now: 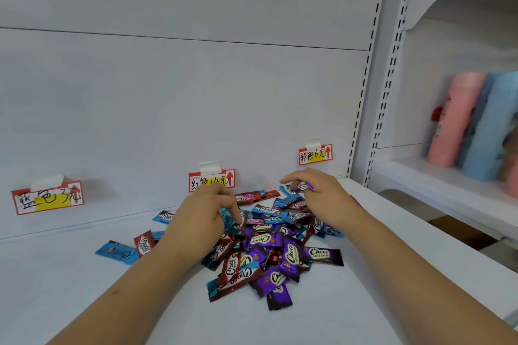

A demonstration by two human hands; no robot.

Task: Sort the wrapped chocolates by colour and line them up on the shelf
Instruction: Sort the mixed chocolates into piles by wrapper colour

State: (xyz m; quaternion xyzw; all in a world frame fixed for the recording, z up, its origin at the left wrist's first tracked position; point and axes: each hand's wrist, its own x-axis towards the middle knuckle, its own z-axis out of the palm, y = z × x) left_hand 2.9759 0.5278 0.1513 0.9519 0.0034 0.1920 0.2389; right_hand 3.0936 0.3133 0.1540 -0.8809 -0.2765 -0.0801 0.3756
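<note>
Chocolates: mixed pile (269,249) of purple, blue and red "Choco" wrappers, mid-shelf (70,288).
Left hand (201,216): curled over the pile, pinching a blue wrapper (228,218).
Right hand (316,190): fingers curled, pinching a purple chocolate (304,186) above the pile.
Strays: blue piece (117,252), red piece (143,244) left of the pile.
Tags: three red-yellow handwritten price tags (47,197) on the back wall.
Beside: pink and blue tubes (473,123) on the next shelf.

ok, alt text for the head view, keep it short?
Both hands, left hand and right hand, pick wrapped chocolates from a mixed blue, red and purple pile on a white shelf; three handwritten price tags line the back panel.
</note>
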